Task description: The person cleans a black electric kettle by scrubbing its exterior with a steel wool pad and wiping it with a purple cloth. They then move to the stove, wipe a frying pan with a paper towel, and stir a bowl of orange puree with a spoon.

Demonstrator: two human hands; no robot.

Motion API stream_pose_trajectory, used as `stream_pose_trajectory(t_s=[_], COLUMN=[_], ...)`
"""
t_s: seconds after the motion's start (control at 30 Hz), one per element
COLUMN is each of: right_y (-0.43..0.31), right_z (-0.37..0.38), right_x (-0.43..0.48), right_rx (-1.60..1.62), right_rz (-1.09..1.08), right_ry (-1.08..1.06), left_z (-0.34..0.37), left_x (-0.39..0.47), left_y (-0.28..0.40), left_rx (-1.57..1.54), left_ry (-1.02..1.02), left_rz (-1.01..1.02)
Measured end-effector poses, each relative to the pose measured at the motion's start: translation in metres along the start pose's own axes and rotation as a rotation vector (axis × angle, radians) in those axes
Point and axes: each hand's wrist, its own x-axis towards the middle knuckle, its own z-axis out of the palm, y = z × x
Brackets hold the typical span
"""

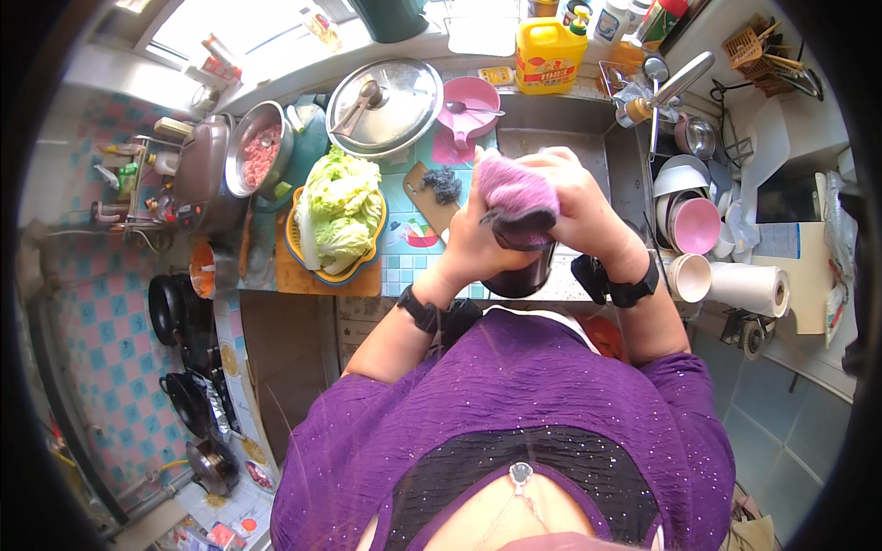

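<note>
My left hand (472, 241) is wrapped around a dark, glossy bottle or jar (527, 279), held near the counter's front edge. A pink-purple cloth (515, 184) covers its upper end. My right hand (582, 196) grips that cloth from the right side, with the fingers bent over it. Most of the container's upper part is hidden by the cloth and my hands. Behind my left hand lies a cutting board (424, 196) with a dark steel-wool scrubber (441, 184) on it. The sink (551, 113) is beyond my hands.
Leafy cabbage (341, 206) fills a yellow basket on the left, near a metal bowl of minced meat (262, 155). A large pot lid (386, 107) and a pink pan (470, 103) stand behind. A yellow jug (549, 58) is by the sink; stacked bowls (694, 224) are at right.
</note>
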Motion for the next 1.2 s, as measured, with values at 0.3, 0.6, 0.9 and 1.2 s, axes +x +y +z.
stream_pose_trajectory(t_s=[0.3, 0.6, 0.9, 1.2], right_y=[0.023, 0.027, 0.008, -0.008], right_z=[-0.006, 0.015, 0.058, 0.070], right_x=[-0.063, -0.117, -0.102, -0.107], right_rx=[0.401, 1.336, 1.075, 0.602], right_rz=[0.207, 0.564, 0.655, 0.424], right_ry=[0.126, 0.761, 0.529, 0.345], left_z=[0.001, -0.015, 0.008, 0.019], left_x=[0.009, 0.026, 0.035, 0.039], left_y=[-0.012, -0.011, -0.006, -0.015], left_rx=[-0.546, -1.398, -1.507, -1.601], left_ry=[0.002, 0.441, 0.430, 0.495], left_rz=[-0.011, -0.418, -0.694, -0.758])
